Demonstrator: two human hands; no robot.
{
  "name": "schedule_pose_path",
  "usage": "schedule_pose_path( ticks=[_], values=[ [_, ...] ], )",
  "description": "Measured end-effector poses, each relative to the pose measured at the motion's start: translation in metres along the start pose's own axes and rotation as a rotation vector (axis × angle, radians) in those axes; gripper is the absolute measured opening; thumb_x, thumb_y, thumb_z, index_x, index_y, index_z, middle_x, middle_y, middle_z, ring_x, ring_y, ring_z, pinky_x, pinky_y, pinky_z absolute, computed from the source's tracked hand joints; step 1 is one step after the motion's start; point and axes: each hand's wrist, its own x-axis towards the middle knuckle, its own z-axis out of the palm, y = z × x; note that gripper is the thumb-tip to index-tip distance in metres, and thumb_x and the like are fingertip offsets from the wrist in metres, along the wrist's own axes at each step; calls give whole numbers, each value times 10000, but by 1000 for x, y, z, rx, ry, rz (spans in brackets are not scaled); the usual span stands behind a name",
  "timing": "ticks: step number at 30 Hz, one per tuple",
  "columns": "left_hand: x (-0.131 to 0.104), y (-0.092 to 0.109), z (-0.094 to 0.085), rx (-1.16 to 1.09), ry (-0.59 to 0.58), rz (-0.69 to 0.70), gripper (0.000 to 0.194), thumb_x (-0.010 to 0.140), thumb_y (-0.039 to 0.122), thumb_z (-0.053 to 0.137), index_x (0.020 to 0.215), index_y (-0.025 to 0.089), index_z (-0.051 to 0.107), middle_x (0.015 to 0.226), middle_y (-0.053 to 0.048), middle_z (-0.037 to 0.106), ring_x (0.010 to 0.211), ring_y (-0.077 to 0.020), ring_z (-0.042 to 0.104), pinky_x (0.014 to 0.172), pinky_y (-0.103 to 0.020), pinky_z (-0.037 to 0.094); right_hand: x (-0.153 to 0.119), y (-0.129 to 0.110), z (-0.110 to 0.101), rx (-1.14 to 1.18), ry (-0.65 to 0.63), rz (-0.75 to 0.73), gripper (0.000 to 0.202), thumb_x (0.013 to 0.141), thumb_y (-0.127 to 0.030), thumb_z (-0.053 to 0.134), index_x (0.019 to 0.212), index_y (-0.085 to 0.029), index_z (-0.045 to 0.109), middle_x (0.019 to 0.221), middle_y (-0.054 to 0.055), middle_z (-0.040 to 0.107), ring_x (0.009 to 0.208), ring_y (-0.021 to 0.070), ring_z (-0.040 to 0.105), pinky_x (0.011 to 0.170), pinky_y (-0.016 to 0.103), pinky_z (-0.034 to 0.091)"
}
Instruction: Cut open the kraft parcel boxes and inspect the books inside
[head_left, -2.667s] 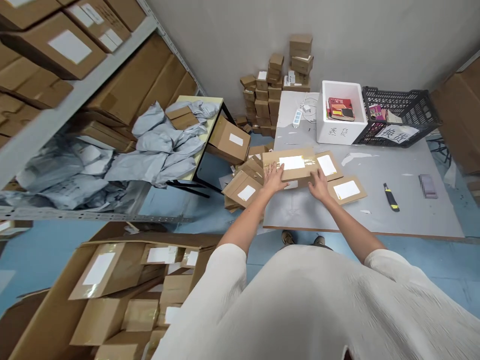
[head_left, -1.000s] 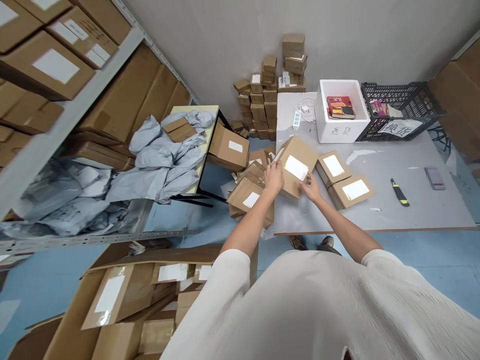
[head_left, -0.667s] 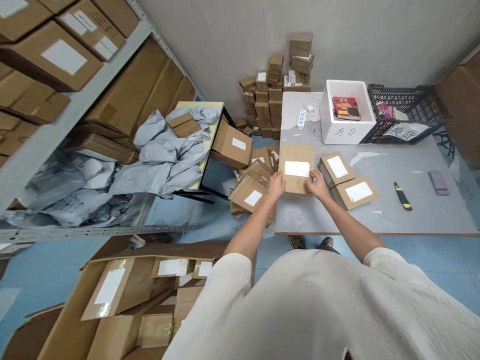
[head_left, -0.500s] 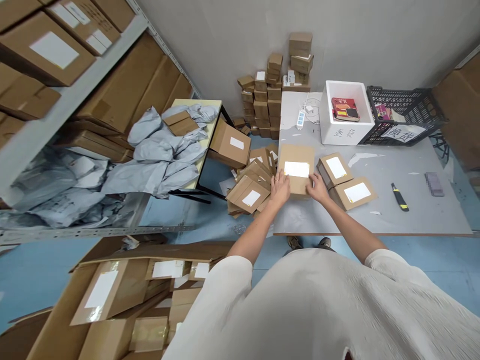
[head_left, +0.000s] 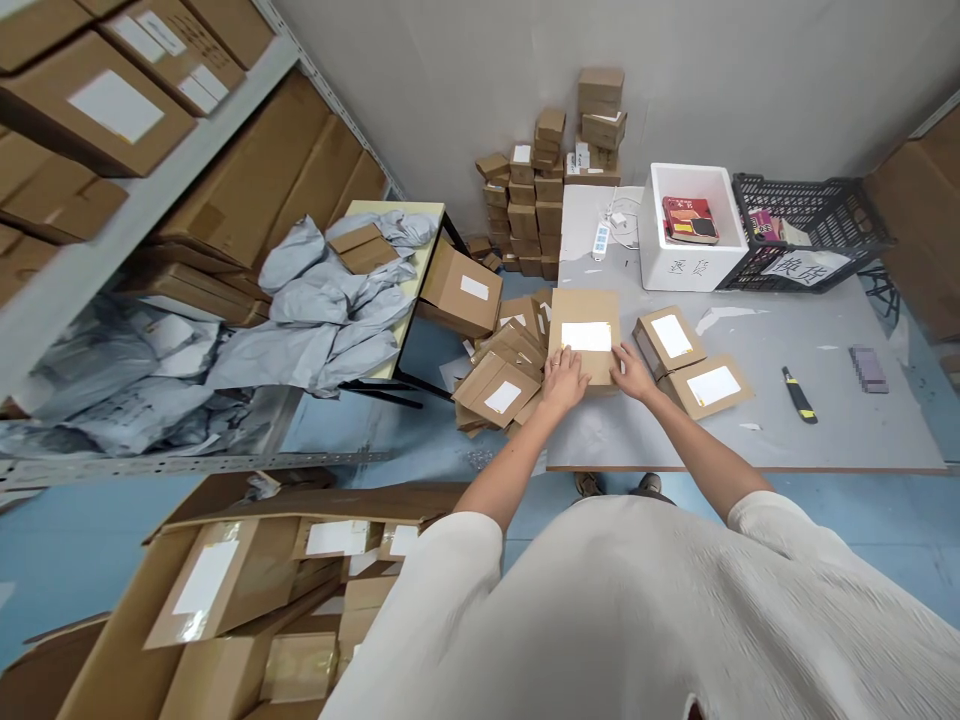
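Observation:
A cardboard box (head_left: 583, 372) with a white label lies flat near the left edge of the grey table (head_left: 750, 440). My left hand (head_left: 564, 378) rests on its near left part, fingers stretched over the top by the label. At the near right edge, my right hand (head_left: 631, 373) grips the box, its fingertips along the side. Just right of that hand sit two smaller labelled boxes, one behind (head_left: 664, 355) and one nearer (head_left: 694, 398), touching each other. The underside of the large box is hidden.
A utility knife (head_left: 799, 395) and a blurred-out flat item (head_left: 868, 369) lie to the right. At the back stand a white foam box (head_left: 694, 268) and a black crate (head_left: 817, 240). Several cartons (head_left: 491, 385) are heaped left of the table; grey parcels (head_left: 307, 350) lie farther left.
The labelled box has slid slightly left on the table. My left hand now reaches farther over its top, while my right hand stays at its right edge.

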Motion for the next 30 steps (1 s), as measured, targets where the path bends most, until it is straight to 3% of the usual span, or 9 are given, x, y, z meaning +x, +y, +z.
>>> schedule_pose_path(
  ticks=[5,10,14,17,21,24,27,30],
  values=[
    [4,28,0,-23,-10,37,575,1079,337,475,1635,195,516,1808,-176,344,1701,-345,254,1379,-599,189,-17,29,-23,20,55,22,634,947,-339,561,1555,-170,613,1714,184,479,1603,344,443,1327,566,367],
    [13,84,6,-37,30,196,576,1068,286,483,1642,286,528,1773,-132,422,1690,-338,283,1385,-637,143,-30,66,-56,18,104,35,584,954,-356,558,1498,-163,649,1654,192,535,1592,337,446,1321,560,374],
    [29,130,28,-56,5,300,588,1053,249,517,1640,269,536,1758,-141,439,1654,-340,358,1377,-620,207,-42,101,-83,-43,111,76,578,948,-328,549,1491,-157,644,1620,202,558,1551,352,486,1293,563,409],
    [44,161,50,-68,-50,327,580,1045,189,506,1622,235,546,1742,-161,451,1633,-322,399,1354,-579,285,-56,127,-99,-139,47,131,599,945,-321,563,1520,-161,610,1645,219,532,1539,390,485,1250,601,434],
    [63,201,76,-72,-134,306,641,1025,130,459,1657,234,498,1754,-142,452,1631,-283,415,1341,-526,324,-72,150,-108,-244,-96,176,727,946,-410,624,1616,-164,485,1749,241,402,1589,443,390,1241,678,373],
    [74,226,92,-82,-192,235,665,1044,169,438,1701,264,437,1769,-118,444,1639,-276,410,1352,-534,303,-77,158,-106,-238,-163,180,810,990,-463,573,1710,-175,340,1817,233,277,1674,415,247,1291,703,259],
    [79,240,104,-88,-236,128,642,1085,260,407,1726,254,387,1786,-123,416,1662,-290,371,1363,-574,263,-77,162,-103,-208,-195,188,786,1028,-436,481,1748,-201,270,1829,211,260,1697,391,195,1309,722,180],
    [79,244,110,-82,-253,55,650,1098,310,396,1739,215,352,1811,-138,365,1692,-294,308,1376,-573,218,-71,166,-106,-195,-209,179,782,1028,-426,467,1745,-189,264,1824,224,262,1685,407,206,1296,741,178]
  ],
)
